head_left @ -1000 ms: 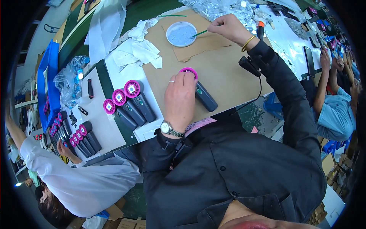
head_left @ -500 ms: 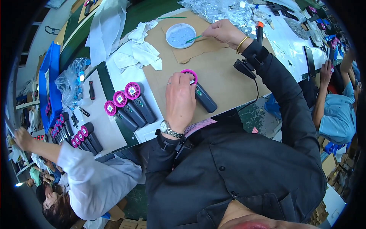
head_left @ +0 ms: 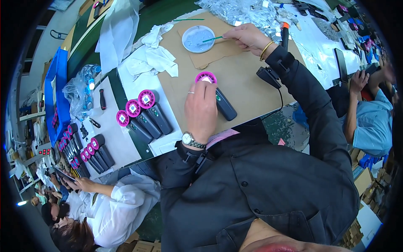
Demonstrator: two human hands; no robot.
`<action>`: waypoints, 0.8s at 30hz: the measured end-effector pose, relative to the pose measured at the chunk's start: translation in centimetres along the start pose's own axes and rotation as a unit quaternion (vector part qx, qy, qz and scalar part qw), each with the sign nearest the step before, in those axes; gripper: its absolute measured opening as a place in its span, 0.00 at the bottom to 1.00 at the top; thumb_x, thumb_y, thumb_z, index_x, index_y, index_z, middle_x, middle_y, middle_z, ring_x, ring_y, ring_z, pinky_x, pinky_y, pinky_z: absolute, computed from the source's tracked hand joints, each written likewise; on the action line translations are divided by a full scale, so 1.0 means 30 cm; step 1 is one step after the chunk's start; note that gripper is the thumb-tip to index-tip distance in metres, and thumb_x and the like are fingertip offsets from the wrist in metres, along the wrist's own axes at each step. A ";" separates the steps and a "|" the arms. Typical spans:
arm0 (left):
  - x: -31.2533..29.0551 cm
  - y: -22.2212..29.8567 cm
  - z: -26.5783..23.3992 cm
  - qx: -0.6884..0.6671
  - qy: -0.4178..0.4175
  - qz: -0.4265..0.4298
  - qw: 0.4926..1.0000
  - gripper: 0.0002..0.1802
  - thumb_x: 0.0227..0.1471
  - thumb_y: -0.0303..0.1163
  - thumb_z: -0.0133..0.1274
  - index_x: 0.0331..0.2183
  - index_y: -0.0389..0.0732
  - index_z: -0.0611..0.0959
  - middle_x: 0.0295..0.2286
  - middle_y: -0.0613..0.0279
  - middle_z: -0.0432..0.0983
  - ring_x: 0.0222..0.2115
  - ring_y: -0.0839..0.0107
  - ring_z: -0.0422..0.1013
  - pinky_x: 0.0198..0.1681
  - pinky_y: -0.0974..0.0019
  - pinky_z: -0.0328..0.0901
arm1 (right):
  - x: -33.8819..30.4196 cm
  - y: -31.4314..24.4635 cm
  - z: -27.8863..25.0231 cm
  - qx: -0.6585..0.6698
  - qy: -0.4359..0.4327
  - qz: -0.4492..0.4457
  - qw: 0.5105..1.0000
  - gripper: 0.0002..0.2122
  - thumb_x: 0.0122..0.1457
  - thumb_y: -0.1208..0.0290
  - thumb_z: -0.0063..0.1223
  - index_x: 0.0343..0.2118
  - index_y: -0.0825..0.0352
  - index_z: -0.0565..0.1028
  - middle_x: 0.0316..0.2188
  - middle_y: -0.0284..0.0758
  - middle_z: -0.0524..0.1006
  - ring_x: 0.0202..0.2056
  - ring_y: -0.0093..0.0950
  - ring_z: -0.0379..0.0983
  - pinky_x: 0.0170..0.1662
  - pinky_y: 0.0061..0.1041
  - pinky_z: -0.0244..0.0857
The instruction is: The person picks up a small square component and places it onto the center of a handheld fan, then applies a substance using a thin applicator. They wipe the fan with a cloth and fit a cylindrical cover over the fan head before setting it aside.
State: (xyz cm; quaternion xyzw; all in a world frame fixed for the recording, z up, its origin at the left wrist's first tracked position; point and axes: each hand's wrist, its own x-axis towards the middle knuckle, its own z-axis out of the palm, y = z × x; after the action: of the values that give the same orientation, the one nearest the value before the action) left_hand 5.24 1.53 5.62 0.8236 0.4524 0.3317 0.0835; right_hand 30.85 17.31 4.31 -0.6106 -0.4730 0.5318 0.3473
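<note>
The dark grey pink-ringed handheld device lies aslant on the brown board, its handle end near the board's close edge; the left hand covers part of its head, though whether those fingers grip it or merely rest there cannot be told. A careless push towards the body could, I judge, send the handle over that edge. The black cable from the right wrist's module droops across the board and might catch on the handle if that arm swings left. To the left, three similar devices stand side by side, narrowing the room there. Farther out, the right hand, well apart from the left, pinches a thin green stick, its tip above the pale paste in a round white dish; too much load could drip, and pressing on the rim might tip the dish. Crumpled white cloth, an orange-tipped black tool and clear plastic bags crowd the outer side.
</note>
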 end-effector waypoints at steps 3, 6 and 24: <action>-0.028 -0.028 0.016 0.020 0.026 0.042 0.999 0.15 0.49 0.19 0.61 0.42 0.34 0.87 0.39 0.54 0.80 0.41 0.54 0.77 0.44 0.53 0.73 | -0.021 -0.006 -0.024 0.106 -0.041 -0.002 0.994 0.10 0.60 0.66 0.73 0.30 0.68 0.85 0.20 0.22 0.68 0.21 0.16 0.58 0.24 0.21 0.53; -0.035 -0.048 0.020 0.033 0.043 0.074 0.996 0.17 0.48 0.19 0.61 0.44 0.33 0.87 0.40 0.54 0.81 0.41 0.55 0.78 0.44 0.54 0.74 | -0.049 -0.008 -0.010 0.107 -0.006 -0.024 0.994 0.10 0.61 0.66 0.72 0.31 0.68 0.85 0.20 0.22 0.67 0.21 0.15 0.57 0.24 0.22 0.51; -0.095 -0.065 0.028 0.033 0.050 0.062 0.996 0.22 0.47 0.21 0.62 0.47 0.36 0.89 0.44 0.56 0.80 0.41 0.58 0.77 0.43 0.56 0.72 | -0.173 -0.136 -0.078 0.201 -0.063 -0.059 0.976 0.07 0.70 0.69 0.63 0.40 0.69 0.83 0.24 0.20 0.63 0.25 0.13 0.54 0.28 0.18 0.49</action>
State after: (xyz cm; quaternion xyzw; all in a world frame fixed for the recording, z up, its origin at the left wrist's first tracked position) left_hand 3.35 0.51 2.79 0.8348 0.4145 0.3622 0.0128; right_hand 32.37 13.85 10.20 -0.4647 -0.4128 0.6319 0.4629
